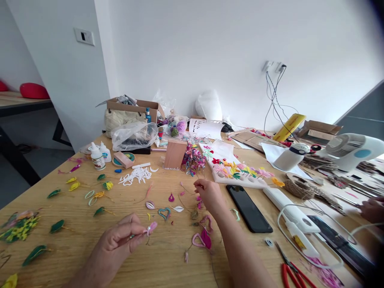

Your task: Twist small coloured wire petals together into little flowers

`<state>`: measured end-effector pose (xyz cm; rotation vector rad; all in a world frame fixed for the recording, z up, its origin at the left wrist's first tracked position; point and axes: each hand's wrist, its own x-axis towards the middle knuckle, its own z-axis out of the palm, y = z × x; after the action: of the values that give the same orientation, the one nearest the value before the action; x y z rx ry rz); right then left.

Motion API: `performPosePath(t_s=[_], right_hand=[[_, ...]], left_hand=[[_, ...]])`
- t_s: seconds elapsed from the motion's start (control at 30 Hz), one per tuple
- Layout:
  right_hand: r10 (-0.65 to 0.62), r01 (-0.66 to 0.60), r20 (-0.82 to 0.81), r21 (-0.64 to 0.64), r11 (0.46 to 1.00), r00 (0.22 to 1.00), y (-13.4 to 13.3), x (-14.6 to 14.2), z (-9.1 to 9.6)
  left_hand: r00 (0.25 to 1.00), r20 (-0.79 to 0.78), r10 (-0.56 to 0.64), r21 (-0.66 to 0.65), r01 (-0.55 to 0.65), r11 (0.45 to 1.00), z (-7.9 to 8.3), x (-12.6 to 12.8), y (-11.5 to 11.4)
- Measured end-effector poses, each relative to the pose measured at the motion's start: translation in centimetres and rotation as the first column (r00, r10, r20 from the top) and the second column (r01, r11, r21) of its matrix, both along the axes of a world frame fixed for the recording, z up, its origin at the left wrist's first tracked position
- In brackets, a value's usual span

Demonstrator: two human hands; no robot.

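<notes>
My left hand (121,239) is closed in a pinch low over the table. Between its thumb and fingertips is a small pink petal-like piece (153,228) with a pale bit at its base and a thin stem below. My right hand (209,195) reaches forward, its fingers pressed together. Whatever they hold, if anything, is too small to make out. Around the hands lie a blue heart-shaped outline (164,214), a white leaf shape (178,209), a striped pale purple leaf (150,205), a magenta drop (171,197), and a magenta petal (205,239) beside a pink loop (197,240).
Green leaves (36,255) lie at left, near glue bottles (97,157). A white foam board (240,182) holds several fabric flowers. At right are a black phone (249,208), red-handled pliers (292,269), twine (298,190), a fan (354,150) and another person's hand (372,209).
</notes>
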<state>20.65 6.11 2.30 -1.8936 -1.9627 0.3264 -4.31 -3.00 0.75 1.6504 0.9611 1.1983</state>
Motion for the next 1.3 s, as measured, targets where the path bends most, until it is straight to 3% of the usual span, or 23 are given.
performPosePath(t_s=[0.23,0.43,0.63,0.87,0.93,1.03,1.1,1.17,1.23,1.3], right_hand=[[0.075,-0.081,0.195,0.023,0.996,0.978,-0.3,-1.8,-1.3],[0.04,-0.042,0.343,-0.004,0.999,0.939,0.2,-2.4,-1.8],[0.001,0.006,0.384,-0.016,1.0,0.923,0.5,-2.6,-2.0],[-0.046,0.02,0.33,0.083,0.996,0.943,0.3,-2.0,-1.8],[-0.032,0.006,0.26,0.102,0.995,0.965,0.1,-2.2,-1.5],[0.114,-0.104,-0.078,0.118,0.988,0.99,-0.6,-3.0,-0.7],[0.258,-0.236,-0.365,0.105,0.966,0.894,-1.3,-3.9,-0.3],[0.348,-0.373,-0.552,0.072,0.925,0.758,-2.2,-4.8,-0.1],[0.369,-0.465,-0.658,0.032,0.885,0.657,-2.9,-5.6,-0.2],[0.356,-0.517,-0.711,-0.013,0.856,0.607,-3.4,-6.3,-0.5]], left_hand=[[0.998,-0.038,-0.054,-0.095,0.05,0.994,0.7,0.9,-0.5],[0.995,-0.061,-0.079,-0.162,0.068,0.984,0.5,1.1,-0.7],[0.995,-0.016,-0.099,-0.258,0.092,0.962,0.3,1.2,-0.7],[0.997,0.017,-0.075,-0.273,0.077,0.959,0.7,1.1,-0.5],[0.995,0.044,-0.094,-0.266,0.102,0.958,0.8,1.0,-0.4],[0.99,0.094,-0.103,-0.232,0.122,0.965,0.7,0.9,-0.4],[0.987,0.139,-0.085,-0.178,0.109,0.978,0.4,0.7,-0.1],[0.98,0.193,-0.048,-0.114,0.071,0.991,0.0,0.4,0.2],[0.973,0.231,-0.008,-0.061,0.023,0.998,-0.2,0.0,0.5],[0.97,0.241,0.019,-0.025,-0.013,1.0,-0.1,-0.3,0.8]])
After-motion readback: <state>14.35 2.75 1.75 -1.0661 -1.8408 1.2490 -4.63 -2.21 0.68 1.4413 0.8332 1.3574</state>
